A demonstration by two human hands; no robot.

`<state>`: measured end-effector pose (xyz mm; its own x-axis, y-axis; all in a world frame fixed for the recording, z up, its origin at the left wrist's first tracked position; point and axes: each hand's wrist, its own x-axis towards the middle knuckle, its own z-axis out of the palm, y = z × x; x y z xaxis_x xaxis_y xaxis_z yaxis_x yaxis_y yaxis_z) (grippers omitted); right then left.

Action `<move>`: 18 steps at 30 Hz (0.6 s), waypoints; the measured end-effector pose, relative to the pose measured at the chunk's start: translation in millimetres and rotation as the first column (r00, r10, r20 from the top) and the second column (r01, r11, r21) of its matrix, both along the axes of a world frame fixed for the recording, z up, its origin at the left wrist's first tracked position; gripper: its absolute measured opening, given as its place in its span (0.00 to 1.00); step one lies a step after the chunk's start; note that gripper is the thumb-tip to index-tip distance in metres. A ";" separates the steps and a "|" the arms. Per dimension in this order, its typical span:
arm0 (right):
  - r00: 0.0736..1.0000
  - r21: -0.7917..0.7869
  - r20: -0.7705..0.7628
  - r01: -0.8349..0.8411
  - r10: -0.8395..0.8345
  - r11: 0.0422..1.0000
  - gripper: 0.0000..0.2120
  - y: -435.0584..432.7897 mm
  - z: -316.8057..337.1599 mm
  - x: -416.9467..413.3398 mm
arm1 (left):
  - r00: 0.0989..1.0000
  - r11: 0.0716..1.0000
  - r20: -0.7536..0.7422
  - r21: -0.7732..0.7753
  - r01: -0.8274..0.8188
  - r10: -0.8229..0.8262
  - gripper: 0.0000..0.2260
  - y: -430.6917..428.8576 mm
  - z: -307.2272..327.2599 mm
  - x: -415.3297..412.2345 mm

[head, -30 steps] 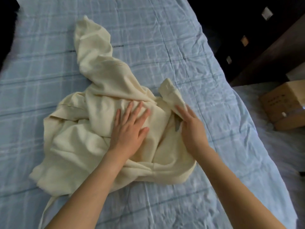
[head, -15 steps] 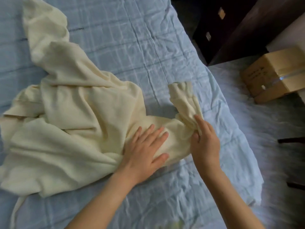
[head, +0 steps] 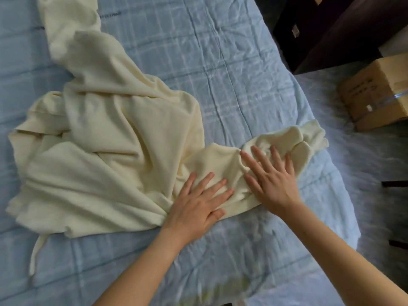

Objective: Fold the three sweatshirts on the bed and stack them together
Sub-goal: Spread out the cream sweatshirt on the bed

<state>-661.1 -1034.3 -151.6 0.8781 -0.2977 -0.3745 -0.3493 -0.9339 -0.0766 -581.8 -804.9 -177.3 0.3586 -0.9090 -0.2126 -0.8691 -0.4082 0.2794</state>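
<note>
A cream sweatshirt [head: 106, 155] lies crumpled on the bed with the blue checked sheet [head: 220, 62]. One sleeve trails up to the far left, and the other sleeve [head: 287, 140] stretches right to the bed's edge. My left hand [head: 198, 199] lies flat with straight fingers on the cloth where that right sleeve joins the body. My right hand [head: 271, 180] presses flat on the sleeve itself, fingers spread. A thin drawstring [head: 36, 252] hangs off the lower left corner. I see only this one sweatshirt.
The bed's right edge [head: 335, 195] runs close beside my right hand, with grey floor beyond. A taped cardboard box [head: 379, 91] sits on the floor at the right. Dark furniture [head: 331, 29] stands at the upper right.
My right hand let go of the sleeve cuff and now lies flat on the sleeve, which is drawn out to the right. The left hand moved right along the cloth. The view shifted right.
</note>
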 end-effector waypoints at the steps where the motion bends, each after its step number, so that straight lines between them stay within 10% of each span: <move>1: 1.000 0.011 -0.004 0.008 -0.008 1.000 0.30 1.6 5.2 5.9 | 1.000 1.000 -0.020 -0.017 -0.007 0.007 0.24 -0.5 3.0 0.8; 9: 0.949 0.303 0.313 -0.074 -0.026 0.950 0.28 63.4 46.3 102.9 | 0.909 0.817 -0.036 -0.425 -0.390 0.415 0.22 54.6 63.2 81.2; 14: 0.876 0.452 0.482 -0.223 -0.025 0.864 0.28 111.0 52.3 196.4 | 0.566 0.504 -0.039 -0.410 -0.760 0.823 0.24 106.6 74.0 159.8; 18: 0.822 0.428 0.570 -0.302 0.005 0.852 0.34 133.5 50.2 256.8 | 0.382 0.270 -0.384 -0.315 -0.910 0.840 0.27 124.7 53.2 191.6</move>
